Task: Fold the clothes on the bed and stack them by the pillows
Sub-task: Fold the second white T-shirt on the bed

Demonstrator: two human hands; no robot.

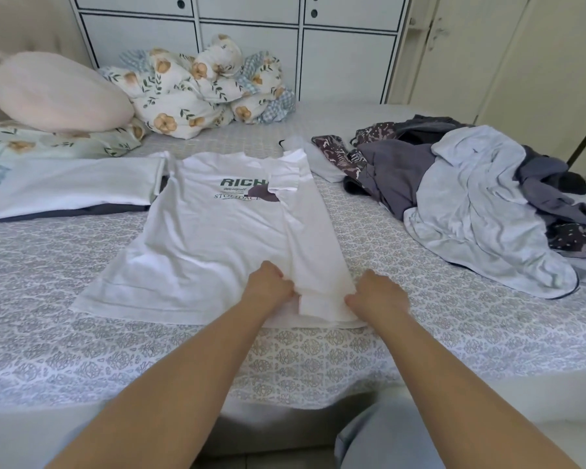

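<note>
The white T-shirt (pixel 214 238) lies flat mid-bed (pixel 82 350), its right side folded inward. The left hand (pixel 268 287) and right hand (pixel 378 296) each pinch the folded panel's hem. Unfolded clothes (pixel 471 198) are heaped at the right.

Bare sheet on the bed (pixel 82 333) runs open along the near edge and to the left of the T-shirt (pixel 217 238), which fills the middle. The folded stack (pixel 71 191) blocks the far left, touching the shirt's sleeve. The clothes pile (pixel 481 204) closes off the right side, with a strip of open sheet between it and the shirt. Behind the shirt a band of sheet stays open up to the duvet (pixel 200 86) and the pink pillow (pixel 58 93) in the far left corner.
</note>
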